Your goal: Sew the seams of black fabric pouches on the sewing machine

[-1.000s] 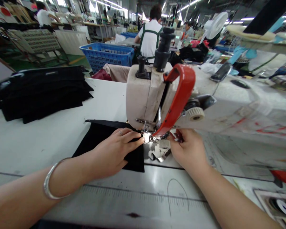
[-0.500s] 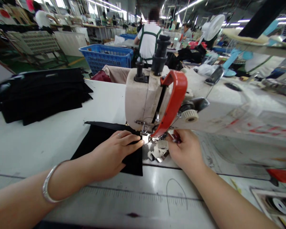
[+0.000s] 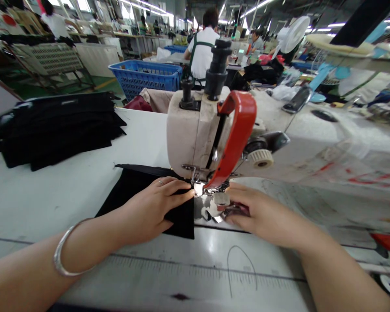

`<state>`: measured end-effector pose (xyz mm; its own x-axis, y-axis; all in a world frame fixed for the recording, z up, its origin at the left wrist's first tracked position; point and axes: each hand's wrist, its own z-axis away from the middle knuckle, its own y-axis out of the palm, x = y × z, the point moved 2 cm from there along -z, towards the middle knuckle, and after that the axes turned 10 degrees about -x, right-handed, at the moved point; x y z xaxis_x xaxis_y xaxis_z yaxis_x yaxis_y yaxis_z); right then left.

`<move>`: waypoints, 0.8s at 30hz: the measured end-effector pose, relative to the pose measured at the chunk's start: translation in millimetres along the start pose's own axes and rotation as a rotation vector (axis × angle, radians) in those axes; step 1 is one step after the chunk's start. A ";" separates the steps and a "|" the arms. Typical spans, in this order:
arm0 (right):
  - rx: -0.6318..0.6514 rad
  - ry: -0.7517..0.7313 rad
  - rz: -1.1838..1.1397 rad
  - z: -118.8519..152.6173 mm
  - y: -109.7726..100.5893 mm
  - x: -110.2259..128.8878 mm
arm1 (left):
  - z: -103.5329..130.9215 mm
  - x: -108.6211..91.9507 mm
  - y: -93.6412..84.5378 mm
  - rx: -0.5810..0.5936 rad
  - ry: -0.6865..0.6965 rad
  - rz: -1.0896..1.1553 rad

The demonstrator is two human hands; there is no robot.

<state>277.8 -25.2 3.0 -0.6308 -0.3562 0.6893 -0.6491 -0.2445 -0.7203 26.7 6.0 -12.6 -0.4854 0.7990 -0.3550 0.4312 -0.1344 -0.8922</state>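
A piece of black fabric (image 3: 117, 203) lies on the sewing machine's bed, its right edge close to the presser foot. Flat on it rests my left hand (image 3: 159, 203), fingers stretched toward the needle area, with a ring and a bangle on that arm. My right hand (image 3: 253, 212) is right of the needle, fingers closed around a small dark-red tool (image 3: 240, 209) that looks like thread snips, partly hidden by the fingers. Above both hands stands the sewing machine head (image 3: 185, 134) with its red guard (image 3: 243, 125).
A stack of black fabric pieces (image 3: 58, 130) lies on the left of the white table (image 3: 45, 195). Ruler marks and a loose thread (image 3: 228, 268) are at the front. Beyond stand a blue basket (image 3: 146, 78) and a person in a white shirt (image 3: 203, 52).
My right hand has turned and come slightly nearer to me, with the dark-red snips now reaching left toward the needle plate. The left hand and black fabric have hardly moved.
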 end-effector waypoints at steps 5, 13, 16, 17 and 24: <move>-0.361 0.047 0.236 -10.8 26.0 -6.3 | 1.2 10.7 -4.9 -0.144 -0.195 0.263; -0.032 -0.435 0.217 10.6 40.8 22.5 | 9.2 -14.0 7.9 -0.060 0.145 -0.169; 0.064 -0.410 0.254 10.3 46.8 29.6 | 12.6 -16.8 18.7 -0.016 0.225 -0.323; 0.079 -0.402 0.272 9.7 48.7 30.4 | 13.2 -16.5 20.9 -0.016 0.243 -0.354; 0.041 -0.376 0.307 7.4 54.1 26.8 | 3.5 -10.5 17.1 -0.026 0.319 -0.404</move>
<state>229.0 -54.5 -18.0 -0.5885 -0.7167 0.3742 -0.4347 -0.1097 -0.8939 36.5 -6.7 -25.1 -0.3627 0.9238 0.1229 0.2778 0.2331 -0.9319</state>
